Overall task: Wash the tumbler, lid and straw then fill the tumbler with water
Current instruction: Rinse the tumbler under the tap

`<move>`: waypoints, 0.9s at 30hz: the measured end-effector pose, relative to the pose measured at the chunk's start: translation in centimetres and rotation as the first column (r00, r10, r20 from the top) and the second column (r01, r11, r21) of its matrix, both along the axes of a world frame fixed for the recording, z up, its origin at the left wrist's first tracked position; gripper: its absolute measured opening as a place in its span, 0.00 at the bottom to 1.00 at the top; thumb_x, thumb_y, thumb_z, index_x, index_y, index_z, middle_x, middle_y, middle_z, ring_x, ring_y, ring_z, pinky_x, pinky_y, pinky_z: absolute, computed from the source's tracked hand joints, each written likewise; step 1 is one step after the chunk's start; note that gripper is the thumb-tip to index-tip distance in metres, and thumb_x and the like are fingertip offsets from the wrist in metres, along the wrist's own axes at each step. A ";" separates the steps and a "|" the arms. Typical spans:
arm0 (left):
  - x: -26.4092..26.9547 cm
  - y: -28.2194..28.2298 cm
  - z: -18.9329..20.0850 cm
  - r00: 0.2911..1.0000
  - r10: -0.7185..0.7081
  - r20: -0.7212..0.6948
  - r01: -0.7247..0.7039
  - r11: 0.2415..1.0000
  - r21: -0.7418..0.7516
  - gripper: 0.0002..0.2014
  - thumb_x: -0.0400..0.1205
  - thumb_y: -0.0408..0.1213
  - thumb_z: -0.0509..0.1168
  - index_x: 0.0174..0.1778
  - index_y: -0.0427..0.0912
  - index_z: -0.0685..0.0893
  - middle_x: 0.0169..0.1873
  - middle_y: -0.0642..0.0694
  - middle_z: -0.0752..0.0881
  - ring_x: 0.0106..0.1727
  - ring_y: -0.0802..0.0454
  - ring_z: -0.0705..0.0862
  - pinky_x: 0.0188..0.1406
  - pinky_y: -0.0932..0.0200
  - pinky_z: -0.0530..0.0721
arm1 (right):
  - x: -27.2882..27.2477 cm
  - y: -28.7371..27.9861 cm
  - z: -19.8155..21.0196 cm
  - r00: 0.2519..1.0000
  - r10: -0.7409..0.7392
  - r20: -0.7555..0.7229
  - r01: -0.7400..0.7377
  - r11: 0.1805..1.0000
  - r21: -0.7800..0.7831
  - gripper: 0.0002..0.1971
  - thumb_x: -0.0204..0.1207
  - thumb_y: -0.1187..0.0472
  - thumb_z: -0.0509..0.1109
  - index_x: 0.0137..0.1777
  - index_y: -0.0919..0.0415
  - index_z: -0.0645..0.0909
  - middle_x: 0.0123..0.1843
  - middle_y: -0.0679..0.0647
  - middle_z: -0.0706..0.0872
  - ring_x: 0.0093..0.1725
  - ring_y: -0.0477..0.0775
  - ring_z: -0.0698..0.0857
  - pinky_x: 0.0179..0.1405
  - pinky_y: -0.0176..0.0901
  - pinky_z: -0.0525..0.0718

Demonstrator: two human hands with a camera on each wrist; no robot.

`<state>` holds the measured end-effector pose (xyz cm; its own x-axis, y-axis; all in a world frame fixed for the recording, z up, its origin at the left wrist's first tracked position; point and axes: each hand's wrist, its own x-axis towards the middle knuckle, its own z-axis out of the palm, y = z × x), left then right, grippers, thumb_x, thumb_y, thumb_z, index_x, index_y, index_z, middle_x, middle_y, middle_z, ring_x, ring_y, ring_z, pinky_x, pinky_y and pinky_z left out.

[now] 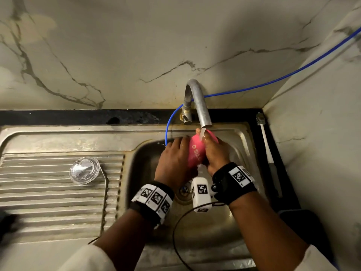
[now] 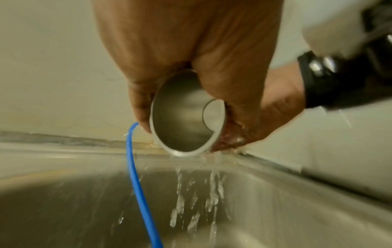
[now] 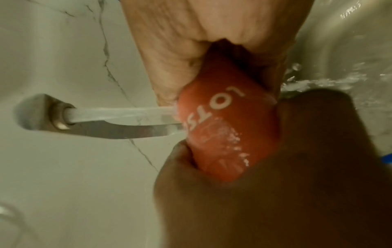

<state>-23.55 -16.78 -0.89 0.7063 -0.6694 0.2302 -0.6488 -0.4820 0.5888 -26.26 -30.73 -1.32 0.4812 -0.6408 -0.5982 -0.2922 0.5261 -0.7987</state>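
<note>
Both my hands are wrapped round the pink tumbler [image 1: 196,151]: my left hand [image 1: 174,163] cups its near-left side with fingers curled over the wall, and my right hand [image 1: 214,153] clasps the right side, thumb toward the far end. I hold it tilted over the sink basin [image 1: 244,145], its outer wall under the stream from the steel tap [image 1: 197,102], mouth pointing down and toward me; the left wrist view shows a bare metal interior with water dripping off the rim [image 2: 186,152].

I judge it stiff and fairly light while empty, but wet painted metal will be slippery, so I would keep gripping round the middle of the body with both palms rather than pinching the thin rim.

Further left, the clear lid [image 1: 84,170] lies on the ribbed drainboard [image 1: 48,192], just beside a thin metal straw [image 1: 106,192]. A blue hose [image 1: 254,88] runs along the wall and into the basin. At the far right a white-handled brush [image 1: 263,133] lies on the dark counter edge.
</note>
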 end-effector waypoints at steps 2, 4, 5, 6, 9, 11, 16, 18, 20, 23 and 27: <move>-0.1 -0.2 -0.3 0.994 0.049 -0.096 -0.046 0.998 0.032 0.42 0.63 0.43 0.87 0.72 0.34 0.80 0.60 0.37 0.88 0.56 0.35 0.88 0.53 0.47 0.85 | -0.1 0.3 0.3 1.000 0.030 -0.003 -0.030 0.997 -0.075 0.22 0.60 0.48 0.91 0.52 0.54 0.92 0.50 0.55 0.95 0.50 0.60 0.95 0.52 0.65 0.95; 1.1 0.0 0.1 0.880 0.066 -0.470 -0.011 0.993 0.119 0.38 0.61 0.45 0.88 0.66 0.41 0.83 0.54 0.44 0.91 0.52 0.42 0.90 0.51 0.49 0.89 | -0.8 0.9 1.2 0.992 0.113 0.063 -0.099 0.976 -0.192 0.22 0.59 0.54 0.92 0.53 0.53 0.91 0.52 0.54 0.95 0.52 0.61 0.94 0.52 0.60 0.95; 2.0 0.3 0.3 0.699 0.013 -0.715 0.054 0.996 0.072 0.36 0.59 0.45 0.88 0.63 0.43 0.85 0.51 0.45 0.92 0.51 0.43 0.91 0.51 0.47 0.91 | -1.3 1.0 1.4 0.975 0.175 0.136 -0.142 0.964 -0.225 0.23 0.59 0.58 0.92 0.55 0.53 0.90 0.55 0.55 0.94 0.54 0.61 0.94 0.52 0.57 0.94; 2.9 0.7 0.3 0.439 -0.089 -0.894 0.086 0.995 -0.057 0.34 0.59 0.44 0.87 0.61 0.43 0.86 0.50 0.43 0.93 0.51 0.43 0.92 0.51 0.44 0.93 | -1.8 1.0 1.4 0.943 0.239 0.230 -0.187 0.956 -0.228 0.26 0.58 0.60 0.91 0.58 0.56 0.89 0.59 0.58 0.93 0.57 0.62 0.93 0.53 0.56 0.93; 4.1 1.6 0.3 0.028 -0.248 -0.968 0.044 0.968 -0.247 0.34 0.61 0.41 0.82 0.65 0.38 0.84 0.54 0.37 0.93 0.55 0.42 0.93 0.54 0.45 0.93 | -2.4 0.4 0.6 0.842 0.316 0.436 -0.251 0.947 -0.202 0.33 0.57 0.60 0.91 0.65 0.62 0.85 0.71 0.65 0.87 0.68 0.74 0.86 0.65 0.71 0.88; 3.6 1.2 0.2 0.144 -0.222 -0.964 0.045 0.975 -0.217 0.36 0.59 0.43 0.83 0.65 0.37 0.85 0.56 0.35 0.92 0.55 0.41 0.92 0.56 0.40 0.92 | -2.2 0.2 0.5 0.855 0.305 0.419 -0.211 0.944 -0.255 0.30 0.56 0.57 0.93 0.58 0.56 0.86 0.70 0.63 0.88 0.68 0.77 0.86 0.66 0.74 0.87; -0.3 -1.1 0.4 0.792 0.111 -0.600 -0.171 0.984 -0.043 0.33 0.64 0.40 0.88 0.63 0.41 0.83 0.48 0.49 0.89 0.40 0.63 0.89 0.34 0.64 0.85 | -0.7 0.4 1.9 0.981 0.158 0.112 -0.094 0.894 -0.439 0.18 0.63 0.55 0.92 0.49 0.57 0.90 0.47 0.52 0.95 0.45 0.53 0.94 0.47 0.51 0.95; -1.5 -1.3 -0.6 0.939 0.228 -0.258 -0.238 0.971 -0.007 0.31 0.65 0.47 0.86 0.59 0.41 0.82 0.47 0.49 0.87 0.42 0.49 0.87 0.35 0.58 0.76 | -0.1 0.5 2.1 0.991 0.128 0.038 -0.093 0.862 -0.498 0.17 0.64 0.53 0.91 0.47 0.59 0.91 0.43 0.51 0.94 0.39 0.48 0.92 0.40 0.43 0.91; -1.8 -1.1 -1.2 0.931 0.280 -0.236 -0.294 0.955 -0.026 0.29 0.64 0.49 0.85 0.54 0.42 0.80 0.44 0.49 0.86 0.39 0.46 0.84 0.34 0.55 0.75 | 0.0 1.1 2.3 0.989 0.148 -0.031 -0.138 0.802 -0.581 0.18 0.66 0.49 0.90 0.49 0.58 0.92 0.44 0.51 0.94 0.40 0.47 0.92 0.40 0.41 0.91; -0.8 -0.2 -0.6 0.726 0.091 -0.681 -0.274 0.948 -0.165 0.30 0.61 0.47 0.87 0.53 0.42 0.82 0.38 0.51 0.91 0.36 0.55 0.89 0.32 0.61 0.84 | -0.7 1.6 2.4 0.951 0.307 -0.021 -0.239 0.694 -0.679 0.18 0.73 0.45 0.85 0.58 0.53 0.91 0.54 0.49 0.94 0.51 0.44 0.93 0.52 0.47 0.94; 0.6 1.0 1.1 0.063 -0.275 -0.959 -0.414 0.868 -0.275 0.39 0.63 0.49 0.79 0.67 0.31 0.81 0.48 0.37 0.93 0.44 0.42 0.93 0.39 0.49 0.92 | -1.5 0.5 1.3 0.770 0.600 0.215 -0.314 0.651 -0.691 0.20 0.85 0.52 0.72 0.74 0.60 0.83 0.76 0.50 0.85 0.75 0.48 0.84 0.76 0.49 0.82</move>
